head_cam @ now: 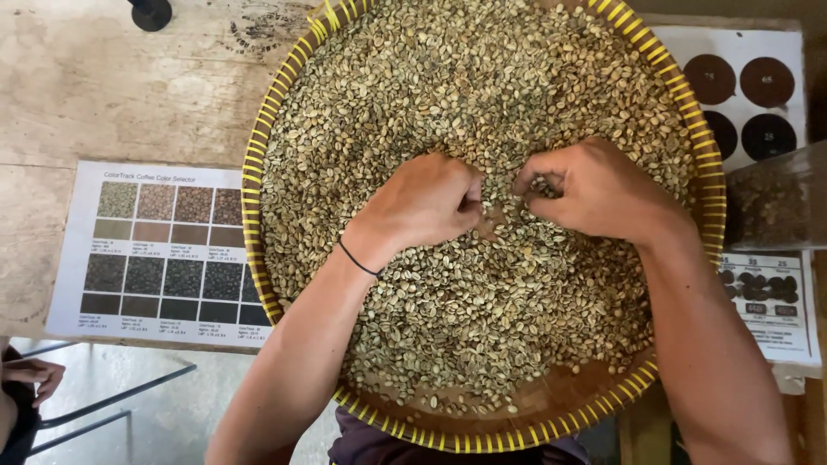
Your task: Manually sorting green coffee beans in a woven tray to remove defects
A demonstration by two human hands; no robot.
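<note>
Pale green beans fill the tray on our worktop; they are light, hard, loose and roll easily. Our left hand is curled, contents hidden; our right hand pinches several beans mid-tray, best taken by fingertips.

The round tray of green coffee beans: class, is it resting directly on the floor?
No. The round tray sits on a wooden table, overlapping a printed colour chart lying there.
</note>
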